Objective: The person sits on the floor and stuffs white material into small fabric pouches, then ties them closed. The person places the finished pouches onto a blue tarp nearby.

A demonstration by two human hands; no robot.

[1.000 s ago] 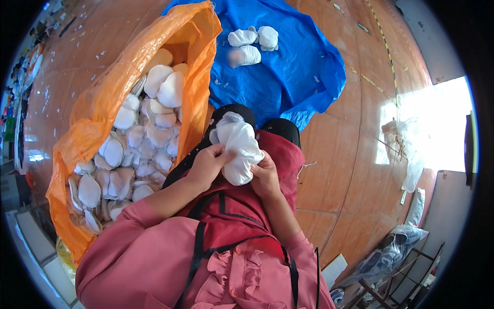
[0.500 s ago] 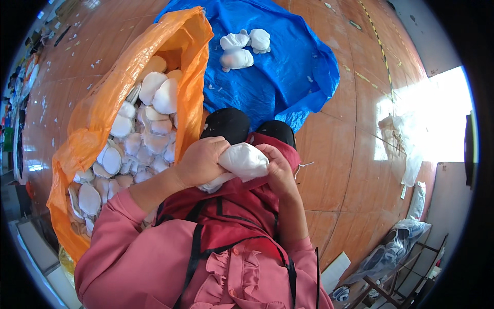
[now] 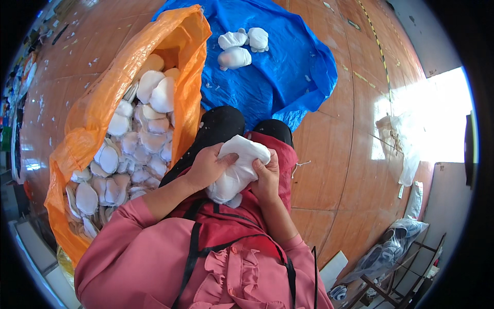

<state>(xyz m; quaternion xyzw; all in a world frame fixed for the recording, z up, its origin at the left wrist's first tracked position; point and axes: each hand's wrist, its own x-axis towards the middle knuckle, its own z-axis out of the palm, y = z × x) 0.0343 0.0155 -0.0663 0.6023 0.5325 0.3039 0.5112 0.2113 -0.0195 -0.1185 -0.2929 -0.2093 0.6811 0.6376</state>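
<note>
A soft white fabric piece (image 3: 235, 177), padded-looking and creased, is held over my lap. My left hand (image 3: 206, 167) grips its left side, the thumb pressed on top. My right hand (image 3: 266, 177) pinches its upper right corner between thumb and fingers. A small white bit sticks out below its lower end; what lies inside the piece cannot be seen. To the left, an open orange woven bag (image 3: 190, 110) holds many oval white and cream pads (image 3: 108, 158). Three white fabric bundles (image 3: 234, 58) lie close together on the blue sheet (image 3: 278, 72) beyond my knees.
My knees in black trousers and a red apron (image 3: 226, 226) are under my hands. Brown tiled floor (image 3: 324, 170) with small white scraps spreads around. At the right lie clear plastic wrapping (image 3: 410, 154) and a plastic-covered bundle (image 3: 391, 247) beside a dark metal frame.
The white piece has been turned and spread out, now hanging lower toward my lap. My left hand's thumb has moved on top, and my right hand has shifted its grip. The bundles stay put.
</note>
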